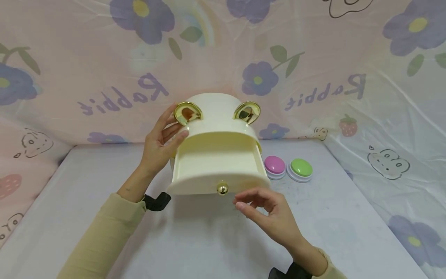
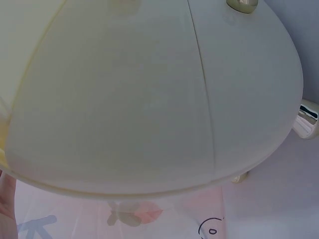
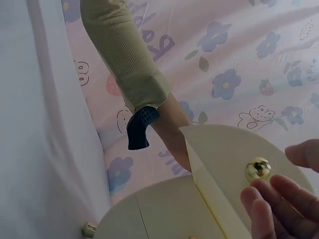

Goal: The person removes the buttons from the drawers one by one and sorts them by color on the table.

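A cream drawer box (image 1: pixel 217 110) with two gold ear shapes is in the middle of the head view, its drawer (image 1: pixel 212 161) pulled out, with no contents visible inside. My left hand (image 1: pixel 158 143) holds the box's upper left side beside the ear, thumb on the front rim; the box partly hides its other fingers. Just right of the gold knob (image 1: pixel 222 188), my right hand (image 1: pixel 266 211) hovers with loosely bent fingers. A small gap separates it from the knob in the head view. The box's smooth cream shell (image 2: pixel 124 109) fills most of the left wrist view.
To the right of the box, a pink round button (image 1: pixel 275 165) and a green one (image 1: pixel 301 168) lie on white bases. The white table (image 1: pixel 348 240) ends at a flower-print cloth (image 1: pixel 209 54) hanging behind and at both sides.
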